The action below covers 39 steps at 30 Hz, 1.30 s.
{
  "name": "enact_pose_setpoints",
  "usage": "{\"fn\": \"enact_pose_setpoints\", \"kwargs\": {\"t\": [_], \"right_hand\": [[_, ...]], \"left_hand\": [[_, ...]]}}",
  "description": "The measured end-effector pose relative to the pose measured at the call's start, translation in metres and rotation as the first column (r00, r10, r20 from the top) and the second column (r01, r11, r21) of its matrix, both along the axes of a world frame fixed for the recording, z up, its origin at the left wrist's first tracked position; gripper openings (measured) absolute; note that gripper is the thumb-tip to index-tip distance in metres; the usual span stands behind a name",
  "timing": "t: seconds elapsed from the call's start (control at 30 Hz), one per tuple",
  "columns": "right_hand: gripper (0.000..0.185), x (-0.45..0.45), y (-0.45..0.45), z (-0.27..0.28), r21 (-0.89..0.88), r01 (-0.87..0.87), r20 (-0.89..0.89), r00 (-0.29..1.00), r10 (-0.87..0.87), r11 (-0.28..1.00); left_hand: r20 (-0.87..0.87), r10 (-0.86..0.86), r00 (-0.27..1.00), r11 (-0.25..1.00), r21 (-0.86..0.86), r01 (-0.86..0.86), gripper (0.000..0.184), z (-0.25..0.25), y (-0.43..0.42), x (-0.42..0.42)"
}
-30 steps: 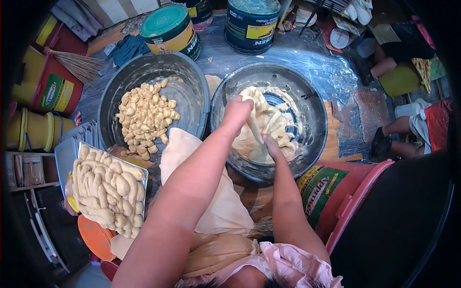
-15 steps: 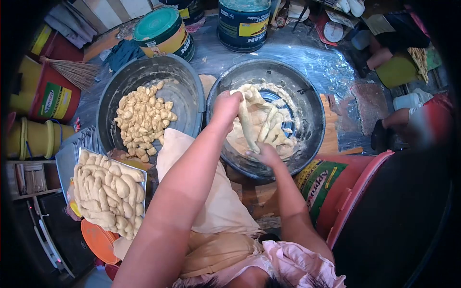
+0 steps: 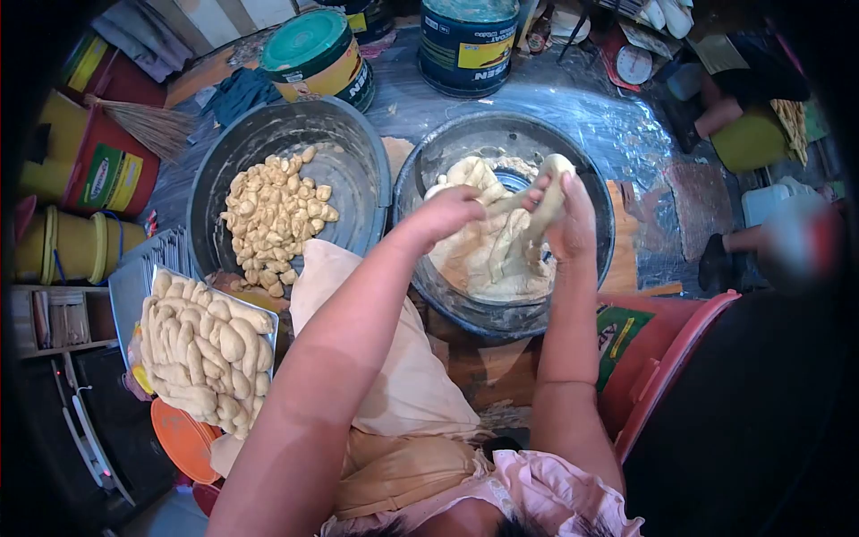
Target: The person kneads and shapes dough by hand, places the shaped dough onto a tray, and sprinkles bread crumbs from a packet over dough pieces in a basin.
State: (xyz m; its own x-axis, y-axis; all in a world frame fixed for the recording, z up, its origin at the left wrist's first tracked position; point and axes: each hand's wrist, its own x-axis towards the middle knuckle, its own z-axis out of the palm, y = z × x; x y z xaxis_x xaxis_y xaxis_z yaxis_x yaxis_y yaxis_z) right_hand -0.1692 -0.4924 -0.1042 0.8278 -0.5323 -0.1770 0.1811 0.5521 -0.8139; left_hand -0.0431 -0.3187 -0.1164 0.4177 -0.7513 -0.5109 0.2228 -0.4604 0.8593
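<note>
Pale, soft dough [image 3: 501,255] lies in folds in a round dark basin [image 3: 591,268], with flour-like smears on the basin wall. My right hand [image 3: 569,219] is raised at the basin's right side, its fingers wrapped round a strip of the dough that loops up over them. Over the left part of the same basin is my left hand [image 3: 447,215], fingers curled at the dough; its fingertips are partly hidden, and I cannot make out whether they grip it.
Small dough lumps [image 3: 277,210] lie in a second basin [image 3: 201,197] on the left. Long dough pieces [image 3: 206,349] fill a tray at the lower left. A cloth sack [image 3: 403,385] lies between my arms. Paint buckets [image 3: 470,45] stand beyond; another person's leg [image 3: 743,240] shows at right.
My right hand has risen from the basin's near side, lifting a strip of dough. My left hand has moved slightly right and down, and the dough stretched below it has dropped.
</note>
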Motion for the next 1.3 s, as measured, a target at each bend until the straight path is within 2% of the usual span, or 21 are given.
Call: {"fn": "enact_pose_setpoints", "kwargs": {"t": [0.1, 0.13, 0.23, 0.27, 0.33, 0.37, 0.43, 0.53, 0.63, 0.73, 0.83, 0.87, 0.97, 1.03, 1.1, 1.13, 1.17, 1.23, 1.3], "right_hand": [[0.058, 0.030, 0.032, 0.011, 0.159, -0.179, 0.007, 0.984, 0.180, 0.971], [0.057, 0.038, 0.037, 0.007, 0.052, -0.268, 0.000, 0.963, 0.269, 0.962], [0.056, 0.044, 0.044, -0.001, -0.203, -0.476, -0.110, 0.880, 0.463, 0.856], [0.058, 0.042, 0.043, 0.004, -0.249, -0.520, -0.179, 0.854, 0.489, 0.817], [0.058, 0.039, 0.034, -0.005, -0.386, -0.558, -0.302, 0.829, 0.471, 0.734], [0.056, 0.039, 0.028, -0.007, -0.354, -0.562, -0.274, 0.826, 0.492, 0.747], [0.052, 0.041, 0.019, -0.007, -0.289, -0.572, -0.215, 0.820, 0.530, 0.768], [0.049, 0.042, -0.003, -0.045, -0.333, -0.538, -0.200, 0.843, 0.499, 0.774], [0.042, 0.015, 0.011, -0.077, -0.408, -0.581, -0.423, 0.804, 0.418, 0.705], [0.037, 0.001, 0.003, -0.128, -0.352, -0.579, -0.423, 0.799, 0.426, 0.736], [0.034, -0.006, -0.004, -0.146, -0.377, -0.352, -0.410, 0.893, 0.187, 0.857], [0.031, -0.007, -0.006, -0.148, -0.532, -0.274, -0.378, 0.924, 0.065, 0.801], [0.032, -0.009, -0.027, -0.150, -0.395, -0.179, -0.471, 0.882, -0.031, 0.901], [0.030, -0.023, -0.061, -0.174, -0.339, 0.103, -0.443, 0.860, -0.255, 0.935], [0.049, -0.046, -0.095, -0.224, -0.638, 0.314, -0.378, 0.668, -0.641, 0.703], [0.057, -0.055, -0.102, -0.238, -0.723, 0.231, -0.486, 0.499, -0.717, 0.651], [0.066, -0.063, -0.106, -0.249, -0.786, 0.127, -0.551, 0.300, -0.778, 0.605], [0.080, -0.066, -0.103, -0.247, -0.871, -0.063, -0.490, 0.161, -0.857, 0.486], [0.090, -0.055, -0.084, -0.242, -0.940, -0.177, -0.334, 0.326, -0.884, 0.290]], "left_hand": [[-0.003, -0.209, 0.978, 0.971, -0.120, 0.207, 0.066, 0.013, -0.006, -0.017], [0.048, -0.197, 0.979, 0.973, -0.116, 0.202, 0.057, 0.010, -0.008, -0.020], [0.020, -0.119, 0.993, 0.986, 0.124, 0.115, 0.048, 0.019, -0.010, -0.013], [-0.030, 0.003, 1.000, 1.000, 0.015, -0.003, 0.041, -0.004, -0.011, -0.012], [-0.127, 0.133, 0.983, 0.990, -0.020, -0.137, 0.038, -0.009, -0.012, -0.012], [-0.176, 0.195, 0.965, 0.978, -0.034, -0.204, 0.036, -0.011, -0.013, -0.011], [-0.165, 0.192, 0.967, 0.977, -0.065, -0.205, 0.033, 0.003, -0.014, -0.012], [-0.205, 0.288, 0.936, 0.941, -0.121, -0.316, 0.027, 0.006, -0.015, -0.014], [-0.260, 0.382, 0.887, 0.901, -0.109, -0.420, 0.024, -0.006, -0.015, -0.006], [-0.225, 0.403, 0.887, 0.895, -0.108, -0.434, 0.024, -0.006, -0.010, -0.005], [-0.195, 0.422, 0.885, 0.889, -0.100, -0.446, 0.023, -0.002, -0.007, -0.004], [-0.190, 0.450, 0.873, 0.876, -0.093, -0.472, 0.024, -0.001, -0.006, -0.004], [-0.224, 0.556, 0.801, 0.799, -0.120, -0.589, 0.021, 0.001, -0.003, 0.002], [-0.251, 0.621, 0.743, 0.732, -0.155, -0.664, 0.021, 0.000, 0.003, 0.009], [-0.266, 0.675, 0.688, 0.661, -0.196, -0.724, 0.022, -0.004, 0.010, 0.018], [-0.126, 0.669, 0.733, 0.701, -0.222, -0.678, 0.017, -0.003, 0.013, 0.020], [-0.060, 0.656, 0.752, 0.728, -0.214, -0.652, 0.014, 0.007, 0.017, 0.019], [0.074, 0.619, 0.782, 0.779, -0.187, -0.599, 0.008, 0.033, 0.023, 0.013], [0.009, 0.641, 0.767, 0.740, -0.273, -0.615, 0.011, 0.034, 0.026, 0.014]]}}
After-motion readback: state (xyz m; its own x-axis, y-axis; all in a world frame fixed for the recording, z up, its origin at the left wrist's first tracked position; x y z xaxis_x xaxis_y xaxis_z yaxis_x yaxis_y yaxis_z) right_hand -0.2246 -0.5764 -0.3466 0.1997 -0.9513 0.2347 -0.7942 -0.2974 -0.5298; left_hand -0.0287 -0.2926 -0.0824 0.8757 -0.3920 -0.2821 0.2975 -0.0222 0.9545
